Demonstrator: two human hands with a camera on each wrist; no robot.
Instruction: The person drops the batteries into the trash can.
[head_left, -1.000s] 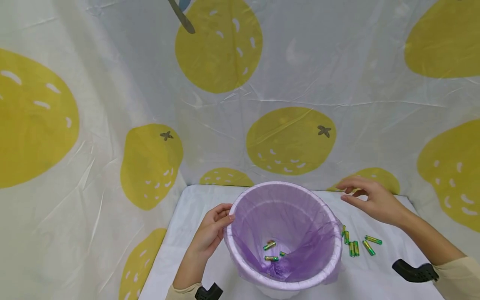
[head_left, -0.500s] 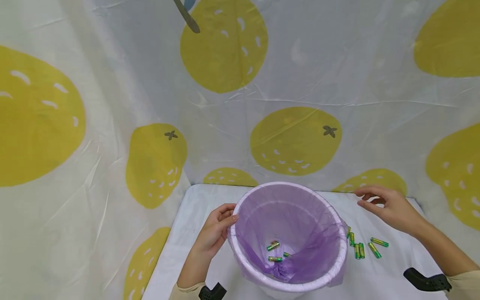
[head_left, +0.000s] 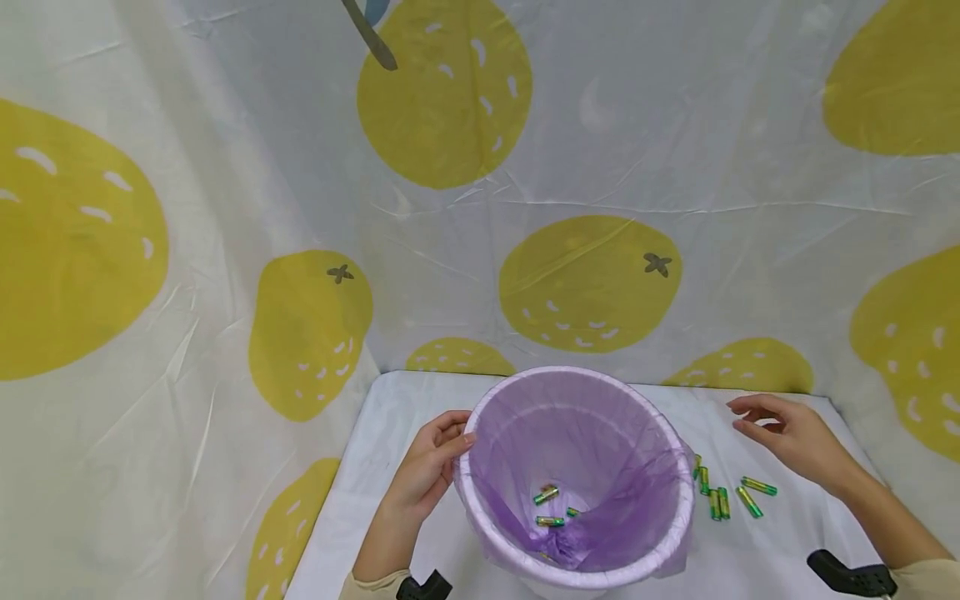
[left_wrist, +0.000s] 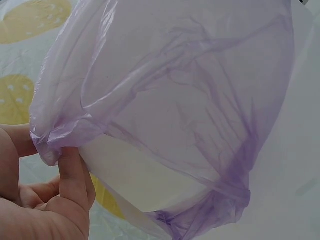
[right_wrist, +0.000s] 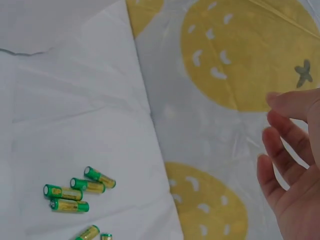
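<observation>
A round waste bin, its pale rim (head_left: 573, 575) lined with a thin purple plastic bag (head_left: 570, 433), stands at the centre of the head view. My left hand (head_left: 422, 471) pinches the bin's left rim between thumb and fingers. The left wrist view also shows that hand (left_wrist: 52, 200) at the bag's folded edge. Several green and gold batteries (head_left: 550, 522) lie at the bottom inside the bag. To the right of the bin, my right hand (head_left: 798, 442) hovers with loosely bent fingers, holding nothing. Below it, more batteries (head_left: 748, 502) lie on the white cloth.
A white cloth covers the table (head_left: 442, 387). A hanging sheet (head_left: 420, 292) printed with yellow fruit encloses the back and sides. Black camera mounts (head_left: 851, 575) sit at both wrists. The bag's overhang (left_wrist: 220, 195) drapes down outside the bin.
My right hand has moved rightward and lower, away from the bin, its fingers holding nothing throughout. The left hand keeps its hold on the rim. The head view has shifted slightly.
</observation>
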